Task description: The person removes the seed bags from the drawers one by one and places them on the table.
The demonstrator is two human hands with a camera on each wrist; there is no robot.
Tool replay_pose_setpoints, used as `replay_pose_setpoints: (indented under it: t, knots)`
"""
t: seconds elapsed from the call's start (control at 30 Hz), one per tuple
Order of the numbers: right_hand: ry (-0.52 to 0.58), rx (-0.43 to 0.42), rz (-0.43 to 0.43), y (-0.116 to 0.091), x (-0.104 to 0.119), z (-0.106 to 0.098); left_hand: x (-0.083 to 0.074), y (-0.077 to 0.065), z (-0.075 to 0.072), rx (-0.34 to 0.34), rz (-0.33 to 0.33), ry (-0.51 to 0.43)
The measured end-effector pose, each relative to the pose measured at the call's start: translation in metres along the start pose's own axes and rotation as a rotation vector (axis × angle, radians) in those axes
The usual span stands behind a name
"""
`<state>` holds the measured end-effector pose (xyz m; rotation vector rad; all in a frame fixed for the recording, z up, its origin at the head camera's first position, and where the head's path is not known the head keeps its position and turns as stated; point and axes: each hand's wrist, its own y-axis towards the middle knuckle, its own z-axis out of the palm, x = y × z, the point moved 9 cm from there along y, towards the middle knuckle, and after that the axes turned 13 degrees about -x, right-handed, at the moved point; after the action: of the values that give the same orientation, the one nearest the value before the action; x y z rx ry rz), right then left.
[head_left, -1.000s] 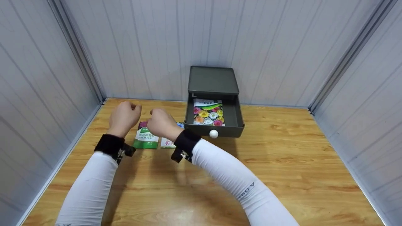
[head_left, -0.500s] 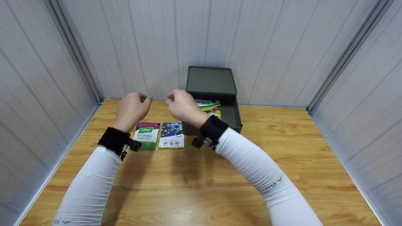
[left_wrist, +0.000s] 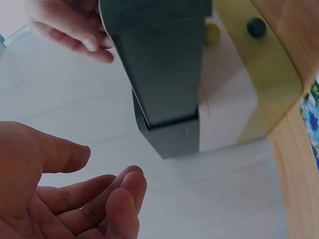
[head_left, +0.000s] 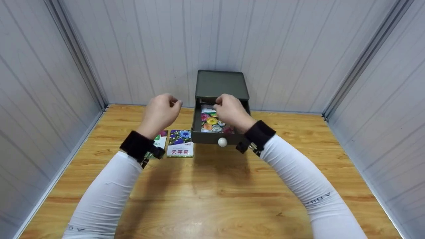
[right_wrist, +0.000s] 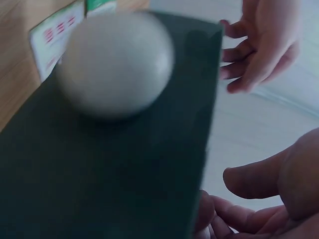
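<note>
I'm catching red 矢车菊 on the flat, rectangular, blue-flowered white packet [head_left: 180, 144], and dark letters, A clearest, on the white fabric right sleeve [head_left: 310, 189] and left sleeve [head_left: 104, 189].

White knob [right_wrist: 117, 64]: round, kinda blurry, stuck on the dark green drawer front [right_wrist: 124, 169]
Right hand [right_wrist: 294, 199]: down low, thumb clear of the fingers, fingertips right by the drawer's edge, honestly can't tell if they're touching
Left hand [right_wrist: 266, 47]: up higher, fingers loosely bent, near that same edge
White packet [right_wrist: 59, 32]: red lettering, lying on the wood tabletop [right_wrist: 15, 59], a green packet [right_wrist: 101, 6] just beside it
</note>
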<state>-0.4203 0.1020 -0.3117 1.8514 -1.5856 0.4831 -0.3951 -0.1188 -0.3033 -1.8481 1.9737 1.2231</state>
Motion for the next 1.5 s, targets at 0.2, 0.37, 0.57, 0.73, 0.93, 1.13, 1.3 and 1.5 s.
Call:
replay_pose_setpoints:
  t: [0.2, 0.37, 0.57, 0.73, 0.93, 1.13, 1.3, 1.5]
  knots:
    - [-0.075, 0.007, -0.026, 0.004, -0.02, -0.01, -0.029, -0.004, 0.013, 0.001, 0.057, -0.016]
    - [-0.113, 0.002, -0.035, 0.009, -0.027, -0.018, -0.048, -0.002, 0.024, -0.023, 0.114, -0.015]
    - [-0.203, -0.012, -0.054, 0.016, -0.038, -0.023, -0.065, 0.003, 0.048, 0.003, 0.137, -0.033]
    - [-0.243, 0.009, -0.071, 0.017, -0.044, -0.02, -0.073, 0.003, 0.066, 0.067, 0.154, 0.04]
    - [-0.362, 0.073, -0.091, 0.015, -0.039, -0.016, -0.078, 0.002, 0.079, 0.132, 0.163, 0.153]
    - [-0.446, 0.172, -0.084, 0.017, -0.039, -0.008, -0.081, 0.003, 0.092, 0.183, 0.144, 0.239]
    - [-0.538, 0.244, -0.145, 0.019, -0.037, -0.001, -0.086, 0.003, 0.103, 0.226, 0.157, 0.315]
    - [-0.594, 0.311, -0.169, 0.017, -0.039, 0.008, -0.088, 0.0, 0.113, 0.269, 0.184, 0.374]
